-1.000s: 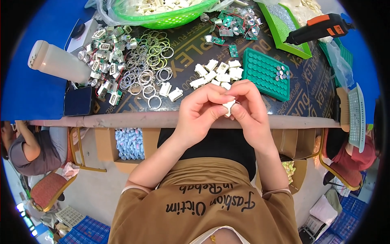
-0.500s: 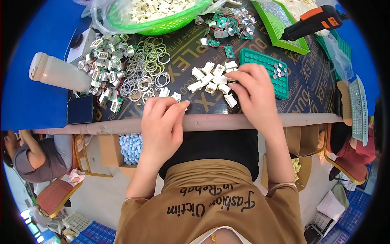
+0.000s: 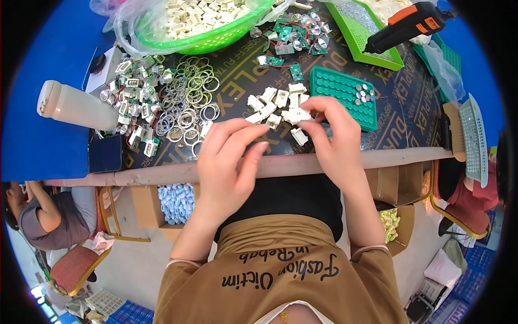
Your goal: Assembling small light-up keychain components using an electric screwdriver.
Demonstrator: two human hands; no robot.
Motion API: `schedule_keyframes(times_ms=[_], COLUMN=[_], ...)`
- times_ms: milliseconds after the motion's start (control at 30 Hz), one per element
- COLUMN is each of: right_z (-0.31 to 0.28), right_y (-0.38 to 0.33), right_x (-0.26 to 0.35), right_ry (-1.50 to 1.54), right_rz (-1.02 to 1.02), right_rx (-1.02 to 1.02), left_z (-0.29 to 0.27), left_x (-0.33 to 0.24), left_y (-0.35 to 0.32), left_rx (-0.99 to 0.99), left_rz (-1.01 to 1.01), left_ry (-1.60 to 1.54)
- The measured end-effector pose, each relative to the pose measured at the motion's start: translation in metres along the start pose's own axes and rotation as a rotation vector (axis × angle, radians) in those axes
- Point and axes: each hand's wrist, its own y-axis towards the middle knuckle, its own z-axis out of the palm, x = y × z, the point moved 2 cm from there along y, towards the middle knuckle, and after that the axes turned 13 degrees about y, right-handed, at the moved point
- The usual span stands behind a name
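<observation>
From the head view, my right hand [image 3: 335, 141] pinches a small white plastic housing [image 3: 296, 115] just above the pile of white housings [image 3: 272, 105], long axis running roughly left to right, held out so my left can meet it. My left hand [image 3: 226, 162] hovers near, fingers loosely curled, holding nothing I can see, beside the metal rings [image 3: 186, 108].

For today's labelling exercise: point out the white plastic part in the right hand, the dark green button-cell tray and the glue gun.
white plastic part [image 3: 296, 115], head view, its middle.
dark green button-cell tray [image 3: 335, 88], head view, bare dimpled surface.
glue gun [image 3: 406, 26], head view, black body.
</observation>
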Motion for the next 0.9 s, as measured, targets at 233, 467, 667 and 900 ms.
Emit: schedule_keyframes(times_ms=[233,467,667,900], right_z=[-0.015,-0.064,-0.079,-0.061], right_y=[-0.022,-0.010,0.002,-0.005], right_x=[0.014,-0.022,-0.047,-0.022], right_ry=[0.095,-0.309,-0.532,-0.179], right_rz=[0.019,-0.088,-0.053,0.046], right_rx=[0.115,-0.103,-0.050,-0.134], left_z=[0.029,0.044,0.056,0.060], left_x=[-0.020,-0.009,0.006,0.009], left_y=[0.007,0.009,0.006,0.004], left_rx=[0.227,0.409,0.479,0.425], left_rz=[-0.082,-0.406,-0.636,-0.631], left_ry=[-0.414,-1.199,-1.773,-1.750])
